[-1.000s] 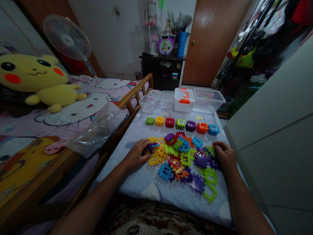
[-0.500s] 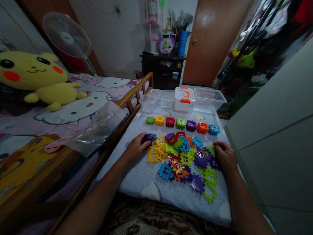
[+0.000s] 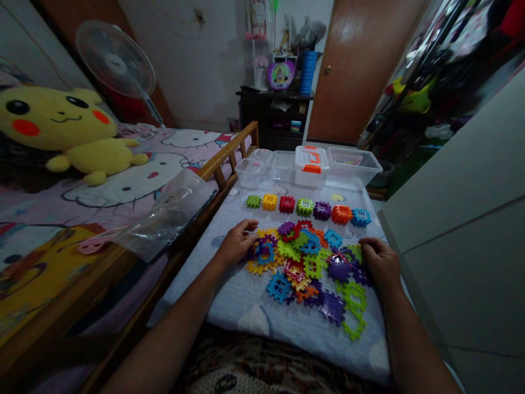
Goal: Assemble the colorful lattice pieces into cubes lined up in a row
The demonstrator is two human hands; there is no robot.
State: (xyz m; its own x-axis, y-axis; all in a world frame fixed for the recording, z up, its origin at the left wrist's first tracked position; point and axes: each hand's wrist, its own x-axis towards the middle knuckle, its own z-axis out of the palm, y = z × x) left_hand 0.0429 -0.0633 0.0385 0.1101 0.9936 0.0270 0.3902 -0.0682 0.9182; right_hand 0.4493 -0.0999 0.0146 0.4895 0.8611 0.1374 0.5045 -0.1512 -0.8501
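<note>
A heap of flat plastic interlocking tiles (image 3: 307, 262) in several colours lies on a pale blue padded mat (image 3: 254, 301). My left hand (image 3: 238, 241) rests at the heap's left edge, fingers curled over purple and blue tiles (image 3: 262, 249). At the heap's right edge, the fingers of my right hand (image 3: 379, 262) are bent down onto purple and green tiles. Behind the heap stands a row of assembled cubes (image 3: 305, 207), one of each colour from green to blue.
Clear plastic boxes and a white case with an orange handle (image 3: 310, 164) stand at the mat's far end. A wooden bed rail (image 3: 223, 158), a clear plastic bag (image 3: 168, 213) and a yellow plush toy (image 3: 61, 126) lie left. A grey panel (image 3: 459, 230) rises on the right.
My left hand drew back from the heap's upper left corner and laid purple and blue tiles on the yellow ones. My right hand has stayed put.
</note>
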